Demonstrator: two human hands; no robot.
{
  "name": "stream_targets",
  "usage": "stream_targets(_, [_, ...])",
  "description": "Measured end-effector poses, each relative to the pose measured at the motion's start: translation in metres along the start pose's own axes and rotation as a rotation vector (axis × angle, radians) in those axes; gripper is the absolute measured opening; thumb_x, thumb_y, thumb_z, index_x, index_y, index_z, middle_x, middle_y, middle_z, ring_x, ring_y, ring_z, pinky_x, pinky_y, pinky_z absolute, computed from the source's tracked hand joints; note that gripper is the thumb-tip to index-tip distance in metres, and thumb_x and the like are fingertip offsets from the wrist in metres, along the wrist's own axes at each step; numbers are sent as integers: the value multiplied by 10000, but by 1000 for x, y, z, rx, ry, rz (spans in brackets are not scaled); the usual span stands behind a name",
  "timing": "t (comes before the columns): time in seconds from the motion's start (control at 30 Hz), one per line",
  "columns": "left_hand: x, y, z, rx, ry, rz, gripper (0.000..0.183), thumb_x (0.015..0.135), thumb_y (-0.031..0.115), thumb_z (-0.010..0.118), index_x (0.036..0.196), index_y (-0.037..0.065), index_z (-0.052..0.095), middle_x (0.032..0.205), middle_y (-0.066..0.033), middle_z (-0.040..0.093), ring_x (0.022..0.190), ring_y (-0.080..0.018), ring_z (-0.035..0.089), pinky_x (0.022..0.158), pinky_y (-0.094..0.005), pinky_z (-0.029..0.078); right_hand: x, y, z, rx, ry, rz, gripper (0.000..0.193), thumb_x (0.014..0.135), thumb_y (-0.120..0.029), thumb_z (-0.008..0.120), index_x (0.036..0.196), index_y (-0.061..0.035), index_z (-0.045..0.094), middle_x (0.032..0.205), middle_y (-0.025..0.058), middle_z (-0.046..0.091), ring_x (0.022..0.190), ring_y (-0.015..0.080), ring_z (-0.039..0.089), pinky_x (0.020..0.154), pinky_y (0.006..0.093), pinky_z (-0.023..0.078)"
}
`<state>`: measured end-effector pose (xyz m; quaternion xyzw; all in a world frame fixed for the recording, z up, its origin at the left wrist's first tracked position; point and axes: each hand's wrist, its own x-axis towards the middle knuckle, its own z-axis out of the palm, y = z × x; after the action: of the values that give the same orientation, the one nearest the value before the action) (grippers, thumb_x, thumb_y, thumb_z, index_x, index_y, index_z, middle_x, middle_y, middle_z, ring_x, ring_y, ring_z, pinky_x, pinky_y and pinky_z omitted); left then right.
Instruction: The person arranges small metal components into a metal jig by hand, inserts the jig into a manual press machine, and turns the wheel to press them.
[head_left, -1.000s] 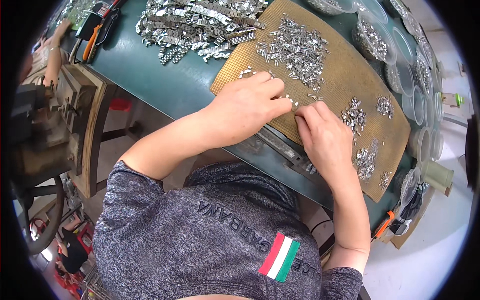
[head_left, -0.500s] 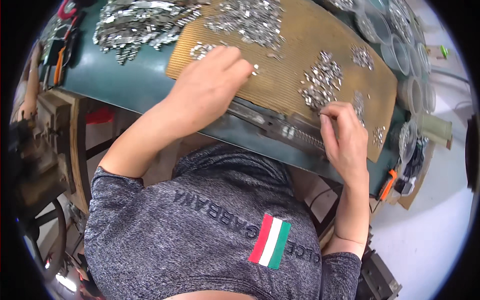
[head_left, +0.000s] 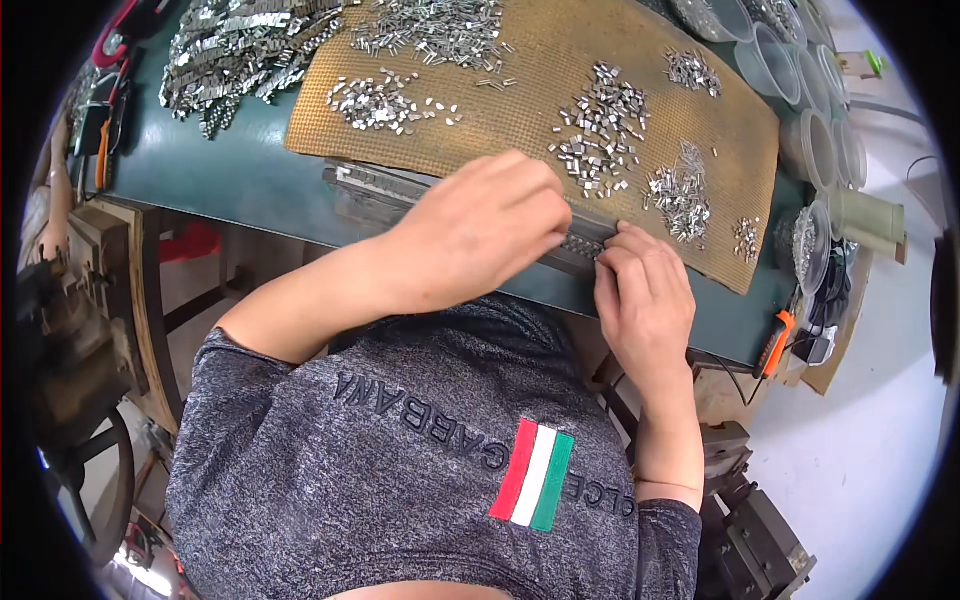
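A long dark metal bar (head_left: 375,192) lies along the table's near edge. Between my hands a row of small shiny metal links (head_left: 583,247) sits in it. My left hand (head_left: 485,228) is over the bar, fingers curled and pinched at the left end of the links; anything between the fingertips is hidden. At the right end of the row, my right hand (head_left: 650,295) has its fingers bent down onto the bar, thumb close to them. What those fingertips hold, if anything, I cannot make out. Just beyond lies a pile of small silver metal pieces (head_left: 605,130).
A ribbed tan mat (head_left: 500,130) covers much of the green table (head_left: 215,165). It carries several other piles, including rounded pieces (head_left: 375,103) and thin pins (head_left: 680,195). Linked metal strips (head_left: 245,50) lie far left. Clear plastic tubs (head_left: 768,60) and an orange-handled tool (head_left: 776,343) are on the right.
My left hand has moved right and nearer, from the rounded pieces to the bar. My right hand has come down from beside the middle pile onto the bar. The whole view has shifted slightly.
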<state>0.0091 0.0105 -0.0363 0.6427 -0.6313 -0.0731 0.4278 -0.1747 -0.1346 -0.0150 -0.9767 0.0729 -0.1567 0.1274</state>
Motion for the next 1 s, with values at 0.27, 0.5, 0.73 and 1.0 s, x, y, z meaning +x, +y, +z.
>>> stream_targets(0.27, [9, 16, 34, 86, -79, 93, 176, 827, 95, 739, 957, 62, 626, 985, -67, 592, 929, -269, 584, 808, -379, 489, -5, 6, -7, 179, -29, 133, 186, 822, 2, 724, 985, -45, 648, 1030, 99, 694, 1092, 285, 680, 945, 430, 506])
stream_targets(0.5, [11, 8, 24, 10, -112, 91, 175, 823, 76, 730, 984, 63, 664, 998, -69, 615, 938, -280, 600, 797, -392, 512, 1, 12, -9, 198, -15, 109, 166, 844, -1, 717, 988, -49, 649, 989, 99, 706, 1017, 284, 696, 898, 407, 507])
stream_targets(0.73, [-10, 0, -24, -2, 41, -47, 227, 803, 27, 771, 1017, 45, 696, 982, -86, 672, 928, -289, 659, 788, -383, 542, 43, 0, -15, 266, -21, 89, 102, 881, -15, 699, 972, -53, 676, 978, 81, 717, 845, 269, 701, 744, 350, 532])
stream_targets(1.0, [-44, -20, -74, 192, 214, -191, 140, 825, 20, 756, 953, 34, 699, 921, -82, 682, 858, -272, 657, 751, -367, 529, 130, -15, 25, 376, -102, -113, 114, 922, -78, 678, 1029, -100, 709, 1002, 76, 712, 867, 309, 708, 737, 388, 570])
